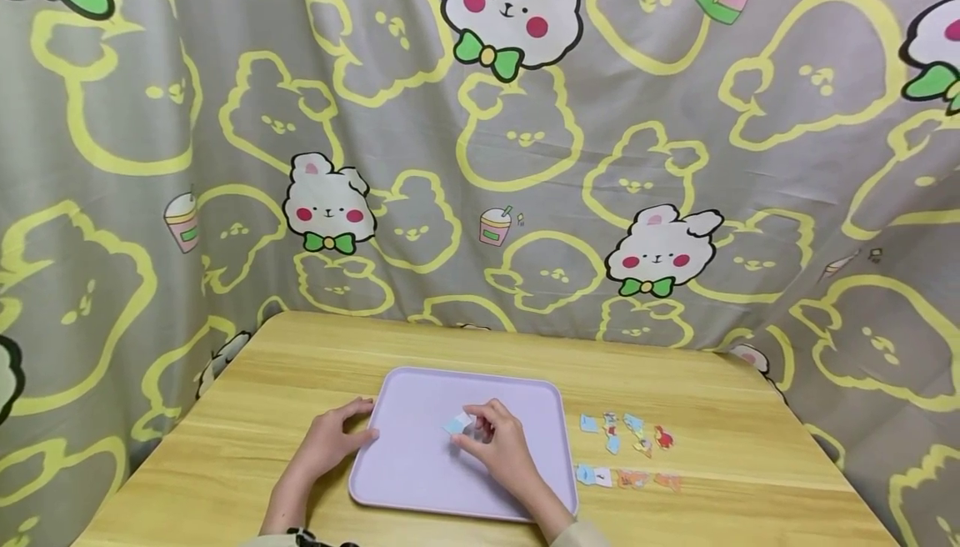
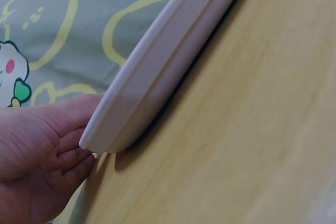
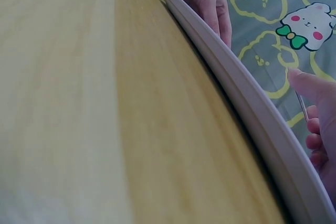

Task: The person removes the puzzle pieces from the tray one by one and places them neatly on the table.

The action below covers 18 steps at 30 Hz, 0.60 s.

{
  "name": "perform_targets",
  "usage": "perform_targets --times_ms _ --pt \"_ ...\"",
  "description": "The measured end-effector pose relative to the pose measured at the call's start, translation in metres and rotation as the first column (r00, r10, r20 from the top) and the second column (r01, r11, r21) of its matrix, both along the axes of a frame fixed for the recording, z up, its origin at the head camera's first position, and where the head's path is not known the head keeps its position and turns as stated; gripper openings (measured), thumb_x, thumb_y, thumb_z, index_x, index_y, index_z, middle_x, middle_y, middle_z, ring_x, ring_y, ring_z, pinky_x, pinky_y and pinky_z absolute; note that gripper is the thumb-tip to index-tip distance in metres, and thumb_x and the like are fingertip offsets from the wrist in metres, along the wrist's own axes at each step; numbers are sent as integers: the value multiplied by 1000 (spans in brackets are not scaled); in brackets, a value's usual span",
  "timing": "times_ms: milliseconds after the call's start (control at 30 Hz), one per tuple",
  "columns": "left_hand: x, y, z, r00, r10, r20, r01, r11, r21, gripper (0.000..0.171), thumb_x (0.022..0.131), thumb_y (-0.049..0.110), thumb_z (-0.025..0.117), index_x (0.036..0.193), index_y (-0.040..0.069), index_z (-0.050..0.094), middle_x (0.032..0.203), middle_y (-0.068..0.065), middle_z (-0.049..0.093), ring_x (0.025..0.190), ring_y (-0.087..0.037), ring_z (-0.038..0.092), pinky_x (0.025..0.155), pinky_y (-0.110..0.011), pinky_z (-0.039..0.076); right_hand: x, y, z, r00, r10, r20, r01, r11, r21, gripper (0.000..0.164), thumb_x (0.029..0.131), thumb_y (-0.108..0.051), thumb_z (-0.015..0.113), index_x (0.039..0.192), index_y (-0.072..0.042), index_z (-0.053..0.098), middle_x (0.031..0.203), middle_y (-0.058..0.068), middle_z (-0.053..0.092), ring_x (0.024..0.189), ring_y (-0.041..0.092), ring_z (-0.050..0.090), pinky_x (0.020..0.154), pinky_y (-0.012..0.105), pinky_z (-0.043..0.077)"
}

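Note:
A pale lilac tray [image 1: 412,468] lies flat on the wooden table. At its left side, my left hand [image 1: 330,439] holds the rim, with the thumb [image 1: 365,437] at the edge; the left wrist view has the fingers [image 2: 73,163] bent against the tray's outer side. Over the tray's middle, my right hand [image 1: 498,440] pinches a small flat puzzle piece [image 1: 456,424], light blue and white, between thumb and fingers. The right wrist view catches this piece [image 3: 301,106] nearly edge-on, as a thin line under the thumb.
Right of the tray, several small puzzle pieces lie in two rough rows: a blue one [image 1: 588,423], a red one [image 1: 663,437], and orange ones [image 1: 632,479] nearer me. A grey patterned curtain [image 1: 420,138] hangs around the far edge and sides of the table [image 1: 315,347].

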State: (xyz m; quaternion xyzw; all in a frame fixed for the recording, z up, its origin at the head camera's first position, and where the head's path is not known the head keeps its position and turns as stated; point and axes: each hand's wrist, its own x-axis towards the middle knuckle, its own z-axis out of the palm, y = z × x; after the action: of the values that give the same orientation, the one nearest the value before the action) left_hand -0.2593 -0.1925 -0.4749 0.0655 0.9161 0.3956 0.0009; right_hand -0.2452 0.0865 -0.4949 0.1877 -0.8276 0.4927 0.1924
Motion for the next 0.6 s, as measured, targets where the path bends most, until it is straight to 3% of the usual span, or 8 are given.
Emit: perform_targets --times_ms 367,600 --pt "0 -1 -1 1000 -11 -2 11 1000 -1 49 84 22 76 128 3 64 142 -27 51 135 -49 43 112 -62 35 3 14 2 998 -33 53 34 999 -18 39 72 -17 85 104 0 72 77 3 54 68 4 47 57 15 45" --pt "0 -1 -1 1000 -10 8 10 1000 -8 50 84 22 76 129 3 63 143 -27 50 135 -50 41 113 -63 34 8 23 4 995 -53 82 58 996 -61 38 71 -16 86 105 -2 73 78 2 55 68 11 48 58 15 43"
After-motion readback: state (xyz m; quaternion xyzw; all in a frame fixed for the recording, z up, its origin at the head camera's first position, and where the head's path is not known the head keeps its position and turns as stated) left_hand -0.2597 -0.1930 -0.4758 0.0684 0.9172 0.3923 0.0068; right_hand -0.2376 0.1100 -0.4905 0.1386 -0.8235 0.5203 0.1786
